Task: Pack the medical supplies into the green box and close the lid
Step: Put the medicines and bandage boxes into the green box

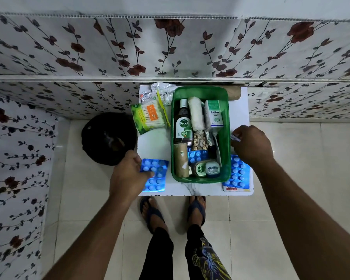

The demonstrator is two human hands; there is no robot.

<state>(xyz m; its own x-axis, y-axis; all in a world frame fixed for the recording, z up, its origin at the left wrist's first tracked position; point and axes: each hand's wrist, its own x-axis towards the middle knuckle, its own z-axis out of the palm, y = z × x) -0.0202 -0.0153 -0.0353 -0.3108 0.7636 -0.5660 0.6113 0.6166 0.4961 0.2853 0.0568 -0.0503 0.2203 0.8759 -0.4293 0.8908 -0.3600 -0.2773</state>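
Observation:
The green box stands open on a small white table. Inside lie a Dettol bottle, a white gauze roll, an Optibex carton, a brown bandage roll, a blue blister strip and small jars. My left hand grips a blue blister strip at the table's left front. My right hand, just right of the box, pinches a small silvery packet. Another blue blister strip lies under that wrist.
A pack of Tulips cotton buds and crumpled foil wrappers lie left of the box. A cardboard tube sits behind it. A black round bin stands on the tiled floor at the left. My feet in sandals are below the table edge.

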